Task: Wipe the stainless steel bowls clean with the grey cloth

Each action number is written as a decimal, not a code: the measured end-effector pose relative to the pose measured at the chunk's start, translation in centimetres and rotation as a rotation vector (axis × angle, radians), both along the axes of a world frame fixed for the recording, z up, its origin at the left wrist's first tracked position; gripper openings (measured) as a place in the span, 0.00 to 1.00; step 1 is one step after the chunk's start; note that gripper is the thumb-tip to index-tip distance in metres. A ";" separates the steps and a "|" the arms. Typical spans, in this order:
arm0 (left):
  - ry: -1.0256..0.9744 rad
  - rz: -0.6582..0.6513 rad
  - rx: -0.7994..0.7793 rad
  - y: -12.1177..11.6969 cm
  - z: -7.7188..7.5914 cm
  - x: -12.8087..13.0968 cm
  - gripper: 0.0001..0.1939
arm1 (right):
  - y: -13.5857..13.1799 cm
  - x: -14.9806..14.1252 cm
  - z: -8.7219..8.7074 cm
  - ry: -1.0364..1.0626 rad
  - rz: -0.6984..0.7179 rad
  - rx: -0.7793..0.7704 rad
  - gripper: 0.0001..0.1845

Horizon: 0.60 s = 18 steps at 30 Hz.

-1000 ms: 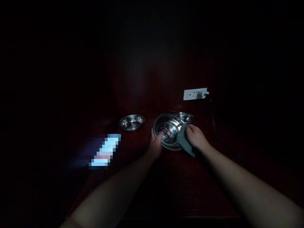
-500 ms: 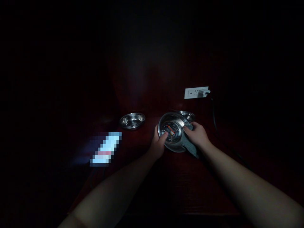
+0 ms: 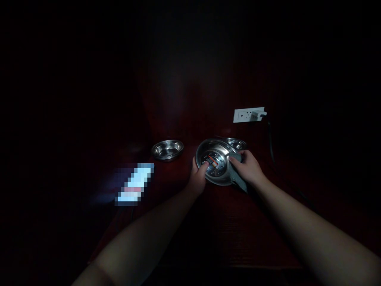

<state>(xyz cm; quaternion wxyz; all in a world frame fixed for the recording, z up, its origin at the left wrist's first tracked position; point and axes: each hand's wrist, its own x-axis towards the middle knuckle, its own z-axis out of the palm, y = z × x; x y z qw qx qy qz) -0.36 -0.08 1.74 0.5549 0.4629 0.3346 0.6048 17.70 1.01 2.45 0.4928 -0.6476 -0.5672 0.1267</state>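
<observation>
Between my hands a shiny metal bowl (image 3: 218,178) is tilted so its inside faces me, with an orange, white and black label (image 3: 213,162) on its bottom. My left hand (image 3: 197,179) grips the left rim, thumb inside the bowl and fingers behind it. A grey-green cloth (image 3: 238,179) is pinched by my right hand (image 3: 247,167) against the bowl's right rim, and its loose end hangs below. The fingers behind the bowl are hidden.
Another metal bowl (image 3: 167,150) stands on the dark red table (image 3: 220,234) to the left. More metalware (image 3: 238,142) shows partly behind the held bowl. A pixelated bright screen (image 3: 135,184) lies left. A white wall socket (image 3: 248,114) holds a plug with a dark cable (image 3: 270,143).
The held bowl has turned slightly, and my left thumb sits a little further left on it. The whole view has shifted slightly. Both hands keep their grip.
</observation>
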 end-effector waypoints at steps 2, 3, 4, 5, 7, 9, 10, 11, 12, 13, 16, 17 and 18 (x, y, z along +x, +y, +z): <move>-0.041 0.014 -0.076 0.1 0.2 0.0 0.23 | 0.3 0.0 -0.3 0.065 0.033 -0.011 0.17; -0.059 0.012 -0.104 0.1 0.4 0.0 0.25 | 0.4 0.0 -0.4 0.097 0.051 -0.024 0.16; -0.072 0.009 -0.120 0.0 0.5 0.0 0.26 | 0.4 0.0 -0.4 0.123 0.067 -0.042 0.15; -0.078 0.013 -0.122 0.0 0.5 0.0 0.26 | 0.5 -0.1 -0.4 0.140 0.077 -0.065 0.14; -0.067 0.024 -0.081 0.0 0.4 -0.1 0.26 | 0.4 -0.1 -0.3 0.153 0.088 -0.114 0.13; -0.040 0.037 -0.011 0.0 0.1 -0.1 0.25 | 0.1 -0.2 -0.1 0.162 0.119 -0.167 0.13; -0.025 0.036 0.022 0.0 0.0 -0.1 0.25 | 0.0 -0.2 0.0 0.172 0.148 -0.190 0.13; -0.011 0.028 0.056 0.0 -0.2 -0.2 0.26 | -0.1 -0.2 0.0 0.183 0.177 -0.210 0.13; 0.001 0.019 0.090 0.0 -0.2 -0.2 0.27 | -0.2 -0.3 0.1 0.191 0.202 -0.224 0.13; 0.014 0.013 0.127 -0.1 -0.2 -0.2 0.27 | -0.3 -0.3 0.1 0.195 0.216 -0.230 0.14; 0.054 -0.002 0.234 -0.3 0.0 -0.3 0.29 | -0.4 -0.3 0.1 0.161 0.198 -0.224 0.13; 0.065 -0.010 0.257 -0.5 0.1 -0.3 0.29 | -0.4 -0.3 0.1 0.135 0.180 -0.219 0.13; 0.075 -0.023 0.274 -0.6 0.2 -0.3 0.30 | -0.4 -0.3 0.1 0.105 0.158 -0.214 0.12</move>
